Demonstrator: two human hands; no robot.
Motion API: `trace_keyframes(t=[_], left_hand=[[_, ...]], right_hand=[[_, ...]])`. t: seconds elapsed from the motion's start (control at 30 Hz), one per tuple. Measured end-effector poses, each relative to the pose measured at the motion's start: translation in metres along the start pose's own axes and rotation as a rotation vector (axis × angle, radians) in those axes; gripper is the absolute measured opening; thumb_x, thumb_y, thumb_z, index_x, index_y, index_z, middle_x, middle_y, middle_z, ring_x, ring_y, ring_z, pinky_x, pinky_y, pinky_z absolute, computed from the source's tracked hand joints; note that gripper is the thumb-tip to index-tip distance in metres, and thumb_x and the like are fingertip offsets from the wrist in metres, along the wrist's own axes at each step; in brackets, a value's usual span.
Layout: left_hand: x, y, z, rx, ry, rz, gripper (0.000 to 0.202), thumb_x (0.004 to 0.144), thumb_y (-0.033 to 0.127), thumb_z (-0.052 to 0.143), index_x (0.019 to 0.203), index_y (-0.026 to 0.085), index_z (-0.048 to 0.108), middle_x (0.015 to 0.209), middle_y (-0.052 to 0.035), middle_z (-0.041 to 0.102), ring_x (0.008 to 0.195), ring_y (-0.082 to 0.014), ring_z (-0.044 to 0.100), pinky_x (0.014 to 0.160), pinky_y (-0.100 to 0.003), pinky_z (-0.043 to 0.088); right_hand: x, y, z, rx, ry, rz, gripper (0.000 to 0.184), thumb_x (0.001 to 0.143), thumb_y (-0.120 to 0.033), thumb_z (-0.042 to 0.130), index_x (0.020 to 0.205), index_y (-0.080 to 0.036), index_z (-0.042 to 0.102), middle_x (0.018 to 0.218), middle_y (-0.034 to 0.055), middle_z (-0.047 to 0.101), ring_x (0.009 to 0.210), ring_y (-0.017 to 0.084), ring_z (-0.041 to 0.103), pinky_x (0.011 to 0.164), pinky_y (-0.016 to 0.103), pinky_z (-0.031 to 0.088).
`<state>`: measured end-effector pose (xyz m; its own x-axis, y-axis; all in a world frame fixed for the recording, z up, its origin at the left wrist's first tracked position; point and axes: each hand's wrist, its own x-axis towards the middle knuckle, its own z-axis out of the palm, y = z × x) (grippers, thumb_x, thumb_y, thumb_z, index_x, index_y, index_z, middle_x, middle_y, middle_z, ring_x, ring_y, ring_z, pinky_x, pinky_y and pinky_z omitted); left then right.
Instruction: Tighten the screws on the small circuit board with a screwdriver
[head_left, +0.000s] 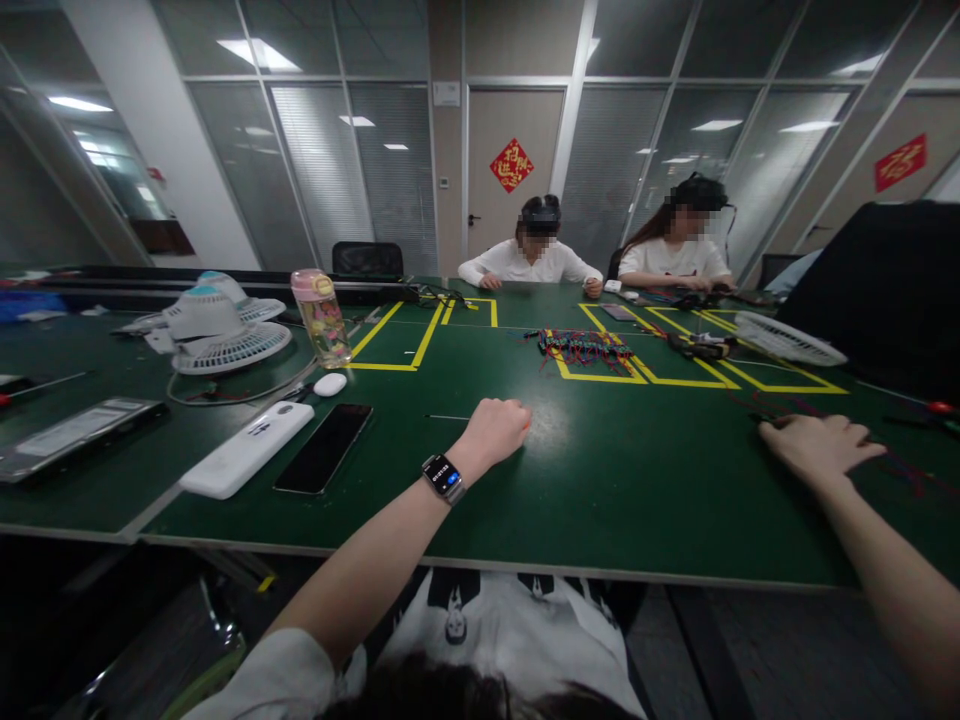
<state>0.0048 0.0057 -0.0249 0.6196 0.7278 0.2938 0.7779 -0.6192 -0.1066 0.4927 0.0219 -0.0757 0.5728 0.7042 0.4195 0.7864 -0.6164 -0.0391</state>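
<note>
My left hand (495, 435), with a watch (444, 478) on its wrist, is closed above the table in front of me. It grips a screwdriver (446, 417), whose thin shaft points left while a bit of orange handle shows at the fingers. At the right, my right hand (817, 447) is low over the table with its fingers apart, among thin red and dark wires (911, 475). Something small and dark lies by its thumb, too unclear to name. Further back, a bundle of small circuit boards with wires (589, 348) rests across yellow tape.
Left of me lie a black phone (324, 448), a white power bank (247, 450), a small white case (330, 384) and a hard drive (82, 435). A bottle (321, 318) and white fans (229, 325) stand behind. Two people (532, 255) sit opposite. A black screen (900, 300) stands right.
</note>
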Motion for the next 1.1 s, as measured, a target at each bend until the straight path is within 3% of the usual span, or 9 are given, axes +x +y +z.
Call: trace_keyframes(t=[0.1, 0.3, 0.53, 0.83, 0.97, 1.1], left_hand=[[0.0, 0.0, -0.001, -0.013, -0.011, 0.0, 0.025, 0.093, 0.027, 0.042, 0.088, 0.014, 0.063, 0.088, -0.0103, 0.065, 0.078, -0.0213, 0.066, 0.065, -0.03, 0.046], [0.0, 0.0, -0.001, -0.015, -0.012, 0.002, 0.026, 0.093, 0.026, 0.042, 0.088, 0.014, 0.063, 0.088, -0.0107, 0.065, 0.077, -0.0212, 0.066, 0.065, -0.03, 0.046], [0.0, 0.001, 0.001, -0.005, -0.003, 0.011, 0.025, 0.093, 0.026, 0.042, 0.09, 0.014, 0.064, 0.089, -0.0104, 0.066, 0.078, -0.0215, 0.066, 0.067, -0.03, 0.047], [0.0, 0.002, 0.001, -0.014, -0.007, 0.01, 0.025, 0.093, 0.027, 0.043, 0.089, 0.014, 0.064, 0.09, -0.0105, 0.066, 0.078, -0.0213, 0.066, 0.066, -0.03, 0.047], [0.0, 0.003, 0.002, -0.005, -0.003, 0.021, 0.025, 0.093, 0.026, 0.043, 0.089, 0.014, 0.064, 0.089, -0.01, 0.066, 0.078, -0.021, 0.066, 0.067, -0.029, 0.047], [-0.001, 0.005, 0.001, 0.002, 0.006, 0.037, 0.024, 0.093, 0.026, 0.043, 0.088, 0.014, 0.063, 0.089, -0.0094, 0.066, 0.076, -0.0205, 0.066, 0.065, -0.028, 0.047]], right_hand=[[-0.003, -0.003, -0.002, -0.019, -0.053, 0.107, 0.051, 0.079, -0.044, 0.05, 0.103, -0.005, 0.072, 0.119, 0.0381, 0.046, 0.116, 0.049, 0.04, 0.087, 0.06, 0.022], [-0.013, -0.011, -0.011, -0.156, 0.011, -0.003, 0.049, 0.082, -0.041, 0.043, 0.1, -0.005, 0.072, 0.116, 0.0341, 0.049, 0.112, 0.044, 0.043, 0.09, 0.056, 0.02], [-0.014, -0.014, -0.017, -0.188, -0.009, -0.017, 0.045, 0.081, -0.039, 0.047, 0.099, -0.007, 0.073, 0.114, 0.0337, 0.049, 0.111, 0.043, 0.043, 0.085, 0.053, 0.02], [-0.022, -0.021, -0.027, -0.241, 0.062, -0.085, 0.041, 0.084, -0.038, 0.046, 0.1, -0.009, 0.071, 0.108, 0.0305, 0.053, 0.103, 0.041, 0.047, 0.083, 0.052, 0.023], [-0.028, -0.042, -0.04, -0.201, 0.197, -0.248, 0.042, 0.089, -0.037, 0.042, 0.099, -0.005, 0.068, 0.106, 0.0286, 0.053, 0.101, 0.039, 0.045, 0.081, 0.048, 0.025], [-0.03, -0.087, -0.052, -0.046, 0.324, -0.497, 0.035, 0.091, -0.029, 0.04, 0.099, -0.007, 0.065, 0.108, 0.0249, 0.055, 0.1, 0.034, 0.045, 0.082, 0.044, 0.028]])
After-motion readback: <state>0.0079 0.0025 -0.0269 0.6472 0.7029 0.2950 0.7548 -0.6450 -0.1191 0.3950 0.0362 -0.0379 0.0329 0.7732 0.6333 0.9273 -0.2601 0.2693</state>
